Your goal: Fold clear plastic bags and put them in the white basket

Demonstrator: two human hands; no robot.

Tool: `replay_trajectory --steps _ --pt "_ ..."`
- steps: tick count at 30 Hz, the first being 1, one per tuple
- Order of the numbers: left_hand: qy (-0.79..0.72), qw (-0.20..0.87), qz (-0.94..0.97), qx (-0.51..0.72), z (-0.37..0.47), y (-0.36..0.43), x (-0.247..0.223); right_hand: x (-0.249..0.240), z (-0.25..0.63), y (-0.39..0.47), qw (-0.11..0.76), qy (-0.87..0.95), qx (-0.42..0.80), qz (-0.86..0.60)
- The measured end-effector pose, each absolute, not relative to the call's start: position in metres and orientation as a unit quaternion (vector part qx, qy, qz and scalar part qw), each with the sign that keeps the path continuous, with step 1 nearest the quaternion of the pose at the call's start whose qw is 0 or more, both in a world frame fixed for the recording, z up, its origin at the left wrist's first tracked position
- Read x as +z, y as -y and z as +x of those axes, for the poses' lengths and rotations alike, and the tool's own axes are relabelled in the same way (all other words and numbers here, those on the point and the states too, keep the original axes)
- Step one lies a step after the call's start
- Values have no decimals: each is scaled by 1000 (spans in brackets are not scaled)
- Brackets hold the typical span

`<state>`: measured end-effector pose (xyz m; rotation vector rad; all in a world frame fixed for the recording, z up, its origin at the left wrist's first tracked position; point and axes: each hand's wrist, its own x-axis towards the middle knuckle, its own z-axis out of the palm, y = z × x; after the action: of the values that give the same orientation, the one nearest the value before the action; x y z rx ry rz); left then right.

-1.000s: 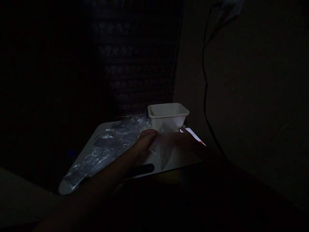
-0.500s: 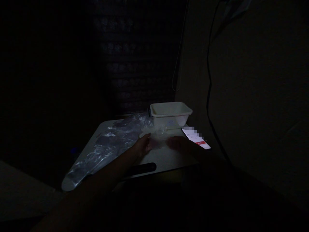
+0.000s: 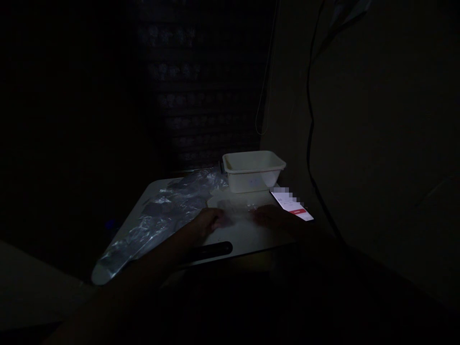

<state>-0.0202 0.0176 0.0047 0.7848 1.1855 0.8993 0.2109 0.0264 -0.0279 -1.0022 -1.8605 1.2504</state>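
The scene is very dark. My left hand is over the middle of the white table, its fingers curled at one side of a faint clear plastic piece. On the other side of that plastic is my right hand, dim and blurred, near the lit phone. The plastic seems stretched between the two hands. Crumpled clear plastic sheeting covers the table's left part. Behind the hands stands a white rectangular tub.
A dark slot runs along the table's front edge. On the right, a dark cable hangs down the wall. A thin cord loop hangs behind the tub. Something small and blue lies left of the table.
My left hand has moved slightly left and toward me. The plastic between my hands looks wider and flatter, and my right hand has shifted slightly right.
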Motion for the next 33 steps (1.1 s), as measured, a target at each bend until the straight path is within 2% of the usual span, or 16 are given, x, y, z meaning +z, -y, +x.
replay_trajectory --steps 4,9,15,21,26,33 --pt "-514 689 341 381 -21 -16 5 -28 207 -25 342 670 533 -388" --pt "-514 687 352 373 -18 -12 9 -22 199 -26 335 721 452 -403" --pt "-472 703 354 396 -20 -16 6 -20 196 -25 332 715 457 -411" --pt "-461 714 351 393 -23 -21 3 -16 190 -20 364 621 575 -391" --pt "-467 711 347 396 -23 -19 7 -3 196 -16 362 641 576 -356" --pt "-463 711 355 393 -21 -15 12 -13 194 -24 393 541 649 -363"
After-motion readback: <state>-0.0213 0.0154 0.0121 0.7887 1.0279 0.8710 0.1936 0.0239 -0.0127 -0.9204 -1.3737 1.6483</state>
